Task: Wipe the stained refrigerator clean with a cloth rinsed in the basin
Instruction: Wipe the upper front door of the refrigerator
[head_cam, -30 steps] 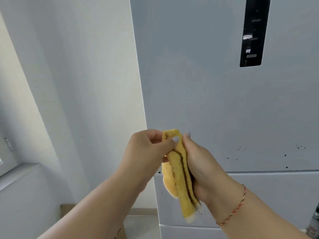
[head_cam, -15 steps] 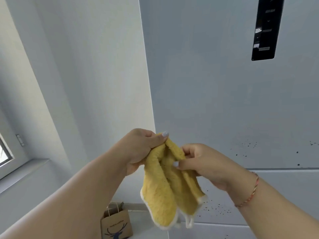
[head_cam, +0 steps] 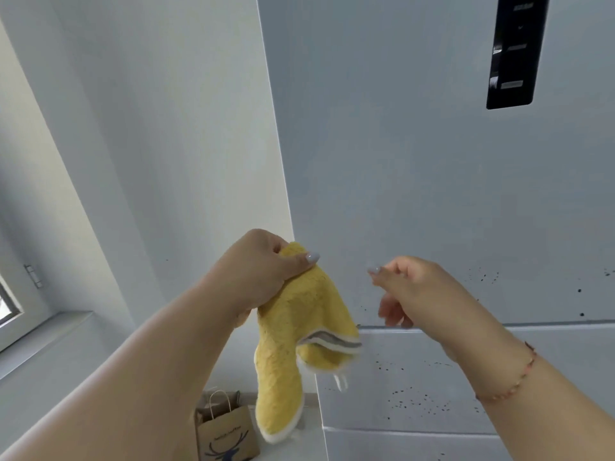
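1. My left hand point(head_cam: 263, 271) grips the top of the cloth point(head_cam: 296, 331). The thumb is laid across the yellow pile and the fingers are curled round the bunched upper end.
2. That forearm rises from the lower left of the view toward the middle, with the back of the hand turned to me.
3. The cloth hangs from that grip with its long axis close to vertical, the top at the thumb and the bottom end pointing at the floor.
4. One long fold drops straight down to a white-edged tip. A shorter flap bends out to the right and shows a grey and white stripe, with a small white loop dangling beneath it.
5. The cloth hangs in the air in front of the left edge of the fridge point(head_cam: 432, 194), about level with the seam between the upper door and the drawer. I cannot tell whether it touches the fridge.
6. My right hand point(head_cam: 409, 291) is apart from the cloth, off to its right, and holds nothing. Its fingers are loosely bent and somewhat blurred, with one fingertip pointing left toward the cloth.
7. That forearm comes up from the lower right, and a thin bracelet point(head_cam: 512, 384) circles the wrist.
8. Dark specks point(head_cam: 412, 400) dot the drawer front, and more sit on the lower right of the upper door.
9. A black panel point(head_cam: 512, 51) is set in the door at the upper right.
10. A paper bag point(head_cam: 226, 430) stands on the floor below the cloth, left of the fridge.
11. A window sill point(head_cam: 43, 337) is at the far left.
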Action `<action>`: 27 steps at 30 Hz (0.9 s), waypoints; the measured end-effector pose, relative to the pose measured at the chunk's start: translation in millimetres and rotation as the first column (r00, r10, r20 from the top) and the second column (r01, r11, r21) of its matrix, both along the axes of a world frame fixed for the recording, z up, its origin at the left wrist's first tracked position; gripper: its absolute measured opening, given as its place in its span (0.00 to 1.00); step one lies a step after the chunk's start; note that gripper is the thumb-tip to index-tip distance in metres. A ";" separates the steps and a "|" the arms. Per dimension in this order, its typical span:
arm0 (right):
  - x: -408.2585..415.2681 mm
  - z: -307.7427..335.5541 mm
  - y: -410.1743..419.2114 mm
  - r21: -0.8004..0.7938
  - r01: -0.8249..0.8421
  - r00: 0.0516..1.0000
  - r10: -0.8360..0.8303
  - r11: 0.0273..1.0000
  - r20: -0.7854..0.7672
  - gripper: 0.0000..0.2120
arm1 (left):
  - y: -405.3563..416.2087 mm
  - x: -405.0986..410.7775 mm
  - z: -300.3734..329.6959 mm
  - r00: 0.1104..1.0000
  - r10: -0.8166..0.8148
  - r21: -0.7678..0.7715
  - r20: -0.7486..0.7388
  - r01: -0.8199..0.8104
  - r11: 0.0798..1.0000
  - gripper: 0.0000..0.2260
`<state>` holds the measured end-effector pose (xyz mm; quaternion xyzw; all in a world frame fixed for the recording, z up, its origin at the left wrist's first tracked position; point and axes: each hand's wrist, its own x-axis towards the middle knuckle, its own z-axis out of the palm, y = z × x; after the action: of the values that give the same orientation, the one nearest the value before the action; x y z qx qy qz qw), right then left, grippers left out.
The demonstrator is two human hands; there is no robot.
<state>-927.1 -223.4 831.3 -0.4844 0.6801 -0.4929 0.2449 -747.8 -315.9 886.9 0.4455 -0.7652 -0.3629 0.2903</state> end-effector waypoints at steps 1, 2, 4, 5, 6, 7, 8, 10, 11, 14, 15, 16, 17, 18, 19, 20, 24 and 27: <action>3.8 -5.6 3.1 0.075 -0.048 0.995 0.041 0.996 0.095 0.17 | -0.2 -1.6 -0.2 0.998 0.048 -0.023 -0.032 -0.048 0.999 0.15; 9.0 -10.3 6.2 0.140 -0.102 0.980 0.074 0.985 0.186 0.17 | 0.1 -2.6 -0.4 0.994 0.082 -0.044 -0.066 -0.085 0.995 0.19; 18.8 -19.4 9.5 0.205 -0.181 0.942 0.109 0.962 0.318 0.18 | 0.6 -3.7 -0.3 0.987 0.086 -0.079 -0.138 -0.097 0.992 0.21; 22.1 -24.9 8.8 0.203 -0.194 0.926 0.110 0.960 0.361 0.18 | 2.7 -3.7 0.8 0.978 0.061 -0.077 -0.198 -0.078 0.994 0.18; 24.1 -29.7 7.3 0.187 -0.190 0.915 0.105 0.964 0.390 0.18 | 4.8 -3.1 1.9 0.965 0.036 -0.057 -0.260 -0.052 0.997 0.14; 25.3 -34.3 5.2 0.160 -0.187 0.905 0.107 0.969 0.411 0.19 | 7.9 -2.5 2.8 0.947 0.011 -0.025 -0.320 -0.020 0.999 0.11; 27.3 -36.4 3.7 0.118 -0.199 0.887 0.127 0.973 0.444 0.21 | 10.2 -1.6 2.9 0.930 -0.014 0.005 -0.367 0.017 1.000 0.09; 30.2 -37.8 1.3 -0.024 -0.247 0.796 0.217 0.969 0.565 0.26 | 12.6 -0.5 1.6 0.911 -0.061 0.045 -0.408 0.087 0.995 0.09; 30.6 -36.7 0.5 -0.125 -0.252 0.721 0.272 0.960 0.638 0.28 | 13.8 -0.6 0.7 0.906 -0.079 0.058 -0.417 0.113 0.992 0.10; 29.4 -28.1 2.4 -0.356 -0.110 0.518 0.359 0.928 0.776 0.31 | 15.6 -1.6 -0.4 0.891 -0.132 0.063 -0.434 0.177 0.982 0.12; 27.3 -25.7 3.3 -0.374 -0.051 0.506 0.347 0.926 0.790 0.34 | 16.2 -1.8 0.0 0.881 -0.158 0.063 -0.445 0.207 0.976 0.13; 24.7 -23.3 4.1 -0.382 -0.003 0.524 0.327 0.924 0.786 0.35 | 16.3 -1.8 0.5 0.871 -0.185 0.060 -0.456 0.237 0.970 0.15; 21.6 -21.8 4.5 -0.393 0.037 0.553 0.309 0.919 0.774 0.36 | 16.0 -1.5 1.3 0.865 -0.205 0.052 -0.457 0.256 0.965 0.17; 18.9 -18.7 5.8 -0.413 0.075 0.576 0.299 0.908 0.761 0.35 | 15.5 -1.6 2.0 0.869 -0.219 0.038 -0.444 0.262 0.964 0.19; 15.0 -15.9 7.4 -0.439 0.107 0.601 0.293 0.892 0.744 0.34 | 15.0 -2.2 2.1 0.879 -0.230 0.022 -0.418 0.263 0.965 0.21; 10.8 -12.5 9.5 -0.465 0.117 0.639 0.292 0.878 0.711 0.33 | 14.2 -3.4 1.2 0.892 -0.238 0.000 -0.384 0.258 0.966 0.22; -9.1 -6.0 18.2 -0.449 0.078 0.932 0.095 0.890 0.351 0.26 | 11.2 -12.7 -0.2 0.972 -0.195 -0.166 -0.133 0.172 0.971 0.19; -21.9 -3.2 27.8 -0.437 0.185 0.962 -0.254 0.880 -0.104 0.16 | 10.7 -25.7 -0.5 0.985 -0.103 -0.396 0.139 0.151 0.906 0.08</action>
<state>-949.0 -195.6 828.1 -0.4829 0.6247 -0.6132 0.0216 -773.5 -305.2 886.4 0.3450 -0.8666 -0.1883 0.3074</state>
